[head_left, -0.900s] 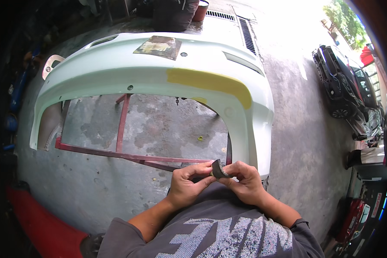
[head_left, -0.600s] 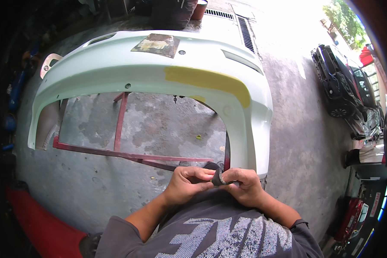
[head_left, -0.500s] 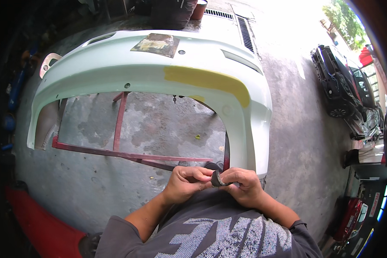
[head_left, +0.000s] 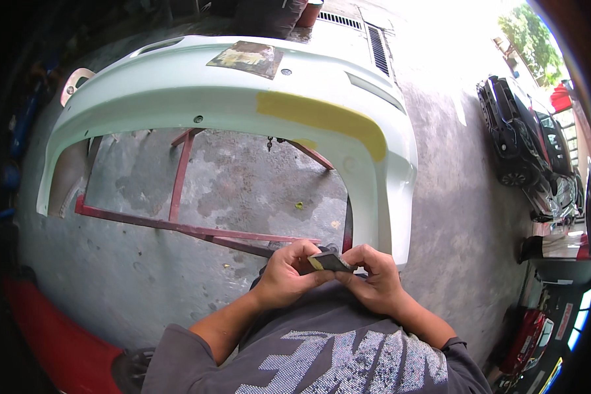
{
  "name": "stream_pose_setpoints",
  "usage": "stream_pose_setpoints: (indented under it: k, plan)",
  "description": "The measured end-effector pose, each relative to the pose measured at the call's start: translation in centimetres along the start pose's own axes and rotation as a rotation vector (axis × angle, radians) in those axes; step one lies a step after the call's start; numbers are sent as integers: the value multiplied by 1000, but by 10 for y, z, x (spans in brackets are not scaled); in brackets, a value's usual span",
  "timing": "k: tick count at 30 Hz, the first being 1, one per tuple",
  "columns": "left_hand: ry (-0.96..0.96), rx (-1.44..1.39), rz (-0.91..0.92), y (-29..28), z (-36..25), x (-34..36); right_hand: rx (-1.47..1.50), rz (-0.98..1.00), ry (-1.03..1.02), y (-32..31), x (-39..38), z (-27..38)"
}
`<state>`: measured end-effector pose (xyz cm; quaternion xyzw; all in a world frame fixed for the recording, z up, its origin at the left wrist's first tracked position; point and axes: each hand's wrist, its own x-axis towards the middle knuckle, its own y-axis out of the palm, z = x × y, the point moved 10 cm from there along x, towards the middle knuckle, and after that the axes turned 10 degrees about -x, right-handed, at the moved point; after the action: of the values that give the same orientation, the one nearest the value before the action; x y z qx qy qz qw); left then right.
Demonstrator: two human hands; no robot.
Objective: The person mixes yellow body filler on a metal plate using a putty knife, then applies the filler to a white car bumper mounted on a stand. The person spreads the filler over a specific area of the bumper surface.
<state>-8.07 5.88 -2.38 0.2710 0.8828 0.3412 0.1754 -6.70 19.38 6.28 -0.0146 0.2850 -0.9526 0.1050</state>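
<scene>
Both hands are close together in front of my body, holding one small dark piece of folded sandpaper (head_left: pixel 330 262) with a yellow smear on its face. My left hand (head_left: pixel 287 277) pinches its left end between thumb and fingers. My right hand (head_left: pixel 375 279) grips the opposite end the same way. Beyond them lies a pale green-white car bumper (head_left: pixel 223 108), its right end just past my right hand. A yellow filler patch (head_left: pixel 322 118) runs along the bumper's right curve. On its top surface rests a stained, flat square plate (head_left: pixel 246 59).
A dark red metal stand (head_left: pixel 179 180) sits beneath the bumper on the grey concrete floor (head_left: pixel 151 269). At the lower left is a red car panel (head_left: pixel 52 335). A black car (head_left: pixel 525 131) with its end opened up stands at the right, and a red car (head_left: pixel 530 338) lower down.
The sandpaper, curled up between the fingers before, now lies flatter with its yellow-smeared face showing. Both hands have risen slightly, and the view has shifted a little.
</scene>
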Motion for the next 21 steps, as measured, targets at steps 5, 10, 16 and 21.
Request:
stream_pose_setpoints:
  k: [5, 10, 16, 21]
  plan:
    - [-32, 74, 11, 4, -10, 0, -20, 26, 31, 0, 4, 6]
    - [-71, 158, 65, 9, -12, -1, -124, 104, 175, 5, 5, -3]
    - [-48, 233, 72, 11, -17, 2, -199, 83, 117, 5, 3, 0]
    - [-75, 258, 87, 7, -9, 1, -323, 56, 3, 3, 3, 10]
